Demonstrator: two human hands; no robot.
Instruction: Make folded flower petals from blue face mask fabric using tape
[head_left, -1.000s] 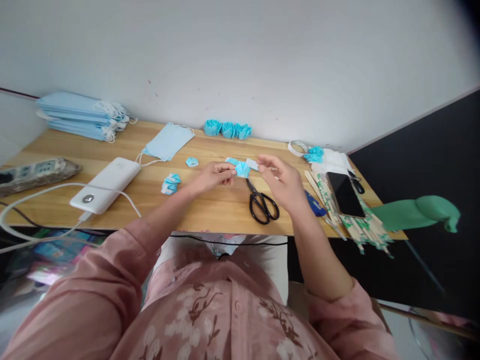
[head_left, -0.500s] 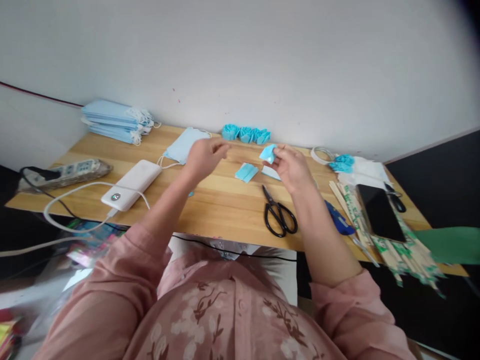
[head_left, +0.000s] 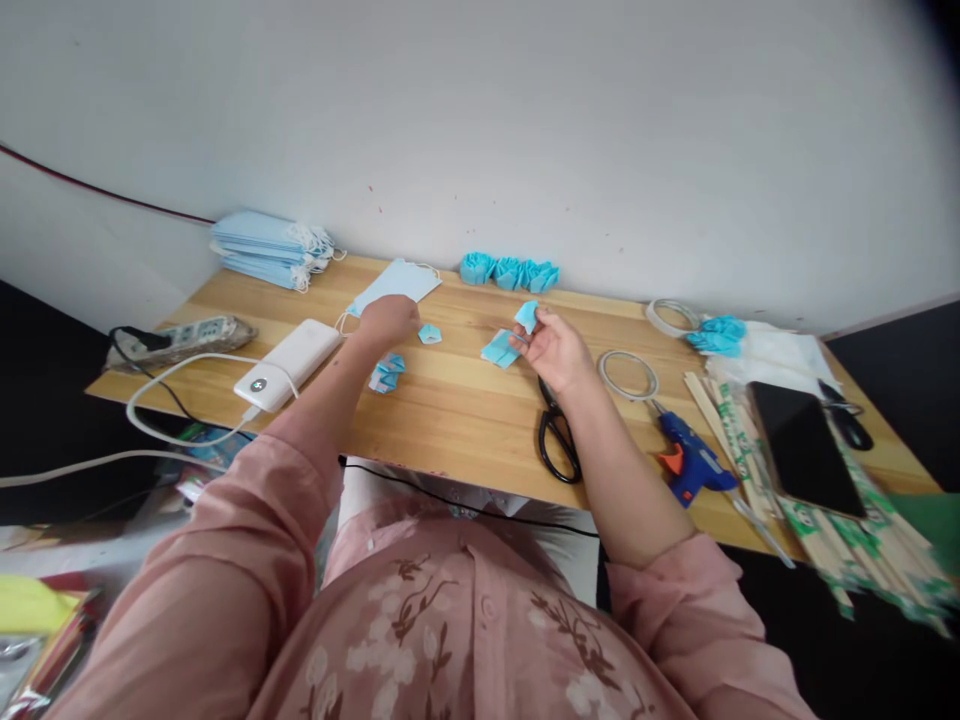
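Note:
My right hand [head_left: 556, 350] pinches a small folded blue piece of mask fabric [head_left: 527, 316] between thumb and fingers. Just below it on the wooden table lie cut blue pieces [head_left: 500, 348], partly covered by the fingers. My left hand [head_left: 390, 322] is curled at the near edge of a flat pale blue face mask [head_left: 397, 284]; whatever its fingertips hold is hidden. Close to its right rests a small folded blue piece [head_left: 429, 333]. Below it sits a cluster of folded blue pieces [head_left: 388, 373]. Black-handled scissors [head_left: 559, 445] lie partly under my right forearm.
Blue fabric roses [head_left: 508, 272] line the wall. Stacked masks [head_left: 262, 245], a power strip [head_left: 199, 335] and a cabled white power bank [head_left: 289, 362] are left. Tape rolls [head_left: 628, 376], a blue glue gun [head_left: 691, 455], wrapped chopsticks [head_left: 739, 430] and a phone [head_left: 806, 445] are right.
My left hand has moved down and left beside the mask. The right hand has lowered slightly, still holding the blue piece. The view has shifted, showing more of the glue gun.

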